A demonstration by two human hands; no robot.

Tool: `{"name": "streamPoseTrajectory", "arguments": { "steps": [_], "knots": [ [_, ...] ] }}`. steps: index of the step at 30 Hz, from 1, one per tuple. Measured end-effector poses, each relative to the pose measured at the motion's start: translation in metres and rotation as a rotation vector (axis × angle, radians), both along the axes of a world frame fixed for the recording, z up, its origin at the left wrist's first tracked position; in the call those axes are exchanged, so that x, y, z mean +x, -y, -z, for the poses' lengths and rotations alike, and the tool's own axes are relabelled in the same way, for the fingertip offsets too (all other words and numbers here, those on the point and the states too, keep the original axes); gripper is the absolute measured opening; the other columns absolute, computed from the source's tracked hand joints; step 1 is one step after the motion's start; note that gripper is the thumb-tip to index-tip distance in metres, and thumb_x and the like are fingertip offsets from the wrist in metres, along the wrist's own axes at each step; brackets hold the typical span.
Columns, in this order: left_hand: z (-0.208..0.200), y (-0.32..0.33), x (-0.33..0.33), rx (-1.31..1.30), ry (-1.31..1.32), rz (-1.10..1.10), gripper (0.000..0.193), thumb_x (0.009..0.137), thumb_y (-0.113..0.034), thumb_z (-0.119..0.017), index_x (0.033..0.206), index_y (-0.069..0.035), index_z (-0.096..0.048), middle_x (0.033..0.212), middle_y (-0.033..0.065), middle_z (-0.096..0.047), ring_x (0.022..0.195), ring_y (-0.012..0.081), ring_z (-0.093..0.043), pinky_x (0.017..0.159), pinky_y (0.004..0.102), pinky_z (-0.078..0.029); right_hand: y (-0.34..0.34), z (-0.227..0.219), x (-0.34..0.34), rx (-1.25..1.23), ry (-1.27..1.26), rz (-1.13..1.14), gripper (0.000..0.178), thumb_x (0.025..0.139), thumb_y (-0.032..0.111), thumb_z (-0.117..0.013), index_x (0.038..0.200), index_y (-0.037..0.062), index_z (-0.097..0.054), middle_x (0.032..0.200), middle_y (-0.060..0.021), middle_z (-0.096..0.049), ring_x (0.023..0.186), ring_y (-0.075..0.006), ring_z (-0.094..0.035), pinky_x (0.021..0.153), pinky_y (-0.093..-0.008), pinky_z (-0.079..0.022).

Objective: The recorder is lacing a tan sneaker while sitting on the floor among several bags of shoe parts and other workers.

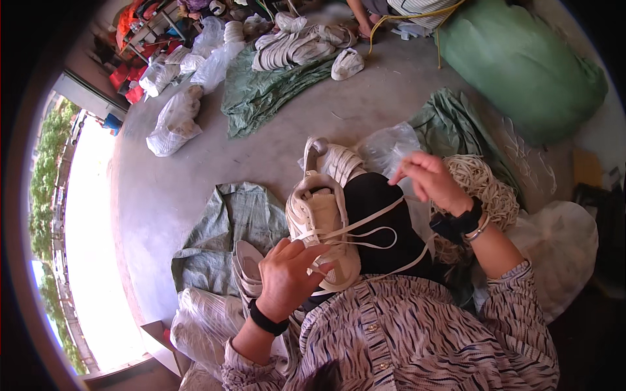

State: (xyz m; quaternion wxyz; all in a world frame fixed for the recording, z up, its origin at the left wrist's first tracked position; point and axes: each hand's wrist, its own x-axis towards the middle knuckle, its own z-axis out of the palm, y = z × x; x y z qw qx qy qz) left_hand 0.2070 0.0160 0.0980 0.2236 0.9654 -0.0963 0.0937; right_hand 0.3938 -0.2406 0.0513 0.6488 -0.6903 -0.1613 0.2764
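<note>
left hand (287, 277) fingers press and hide the sneaker (319, 225) toe; right hand (427, 179) pinches the lace (372, 218).

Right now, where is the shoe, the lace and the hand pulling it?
shoe (319, 218), head view, on its tongue.
lace (372, 220), head view, on the taut strand.
right hand (430, 181), head view, on its back.

Daylight enters from the open doorway (91, 260) at left, overexposed to near-white glare that washes the adjoining concrete floor (169, 189). Illumination falls off rightward into dim corners. Shadows are soft. Centre is sharp; fisheye curvature bends the periphery within a black circular vignette.
</note>
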Motion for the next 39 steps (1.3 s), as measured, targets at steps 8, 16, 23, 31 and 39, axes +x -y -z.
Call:
{"name": "streamPoseTrajectory", "arguments": {
  "steps": [8,16,23,31,39],
  "knots": [
    [0.013,0.003,0.021,0.059,-0.075,-0.068,0.01,0.071,-0.018,-0.071,0.076,-0.011,-0.065,0.072,0.0036,-0.053,0.073,0.0239,-0.054,0.062,0.0365,-0.044,-0.065,0.019,-0.031,-0.248,0.545,-0.44,0.014,0.09,0.014,-0.05,0.086,0.0014,-0.054,0.059,-0.0026,-0.057,0.048,-0.0089,-0.054,0.045,-0.0283,-0.041],
    [-0.003,-0.018,0.019,0.237,-0.212,0.033,0.009,0.069,-0.016,-0.072,0.071,-0.011,-0.064,0.073,0.0038,-0.054,0.078,0.0251,-0.054,0.07,0.0376,-0.042,-0.016,0.031,-0.009,0.049,-0.273,-0.079,0.011,0.085,0.017,-0.062,0.083,0.0069,-0.059,0.062,0.0052,-0.047,0.049,-0.0023,-0.04,0.042,-0.0173,-0.029],
    [0.034,-0.017,0.031,-0.534,-0.503,-0.229,0.015,0.081,-0.012,-0.064,0.072,-0.002,-0.057,0.064,0.0012,-0.053,0.06,0.0071,-0.049,0.053,0.0249,-0.039,0.002,0.048,-0.011,0.101,-0.439,0.045,0.01,0.084,0.015,-0.063,0.085,0.007,-0.058,0.059,0.0067,-0.043,0.044,-0.0005,-0.034,0.039,-0.0162,-0.024],
    [0.079,-0.016,-0.004,-0.58,-0.189,-0.48,0.011,0.08,-0.006,-0.064,0.083,-0.002,-0.055,0.081,0.0077,-0.056,0.069,0.0139,-0.053,0.064,0.026,-0.044,0.033,0.054,-0.004,-0.342,0.113,0.286,0.022,0.09,0.016,-0.055,0.093,-0.0039,-0.063,0.069,-0.0084,-0.061,0.045,-0.0116,-0.056,0.041,-0.0233,-0.042],
    [0.063,-0.023,0.0,-1.047,-0.156,-0.455,0.009,0.092,-0.012,-0.052,0.086,-0.006,-0.05,0.065,-0.0012,-0.046,0.055,0.0063,-0.039,0.052,0.0193,-0.034,-0.034,-0.013,-0.09,-0.208,-0.049,-0.387,0.028,0.094,0.019,-0.048,0.096,-0.0069,-0.06,0.069,-0.0107,-0.064,0.048,-0.015,-0.062,0.045,-0.0271,-0.046]
  ]
}}
